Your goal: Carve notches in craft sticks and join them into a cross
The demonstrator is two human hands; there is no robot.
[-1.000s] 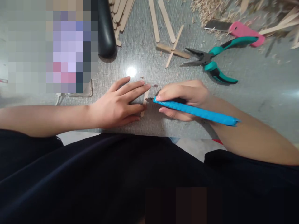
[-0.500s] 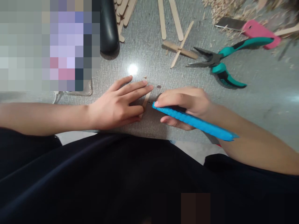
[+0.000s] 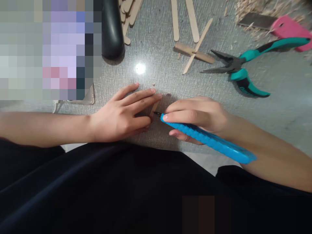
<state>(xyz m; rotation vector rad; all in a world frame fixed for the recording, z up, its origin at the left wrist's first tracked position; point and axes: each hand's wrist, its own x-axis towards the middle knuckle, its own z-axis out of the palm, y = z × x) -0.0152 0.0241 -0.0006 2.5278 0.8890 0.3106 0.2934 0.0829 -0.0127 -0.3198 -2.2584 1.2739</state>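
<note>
My right hand (image 3: 200, 115) is closed around a blue utility knife (image 3: 207, 139), its handle slanting down to the right toward my wrist. The knife's short dark blade points left and meets a narrow wooden craft stick (image 3: 155, 106) on the tabletop. My left hand (image 3: 125, 113) rests palm down with several fingers spread. Its lower fingers hold the stick's near end against the table and hide part of it. Whether the blade has cut into the wood is too small to tell.
Beyond my hands lie two crossed wooden pieces (image 3: 203, 57), open teal-handled pliers (image 3: 235, 65) and a pink-handled blade (image 3: 290, 27) among wood shavings (image 3: 253, 9). More craft sticks (image 3: 134, 13) lie beside a black rounded object (image 3: 112, 29). The upper left is pixelated.
The view has shifted slightly, so the pliers and crossed pieces appear farther right. Both hands keep their hold, and the blade stays at the stick.
</note>
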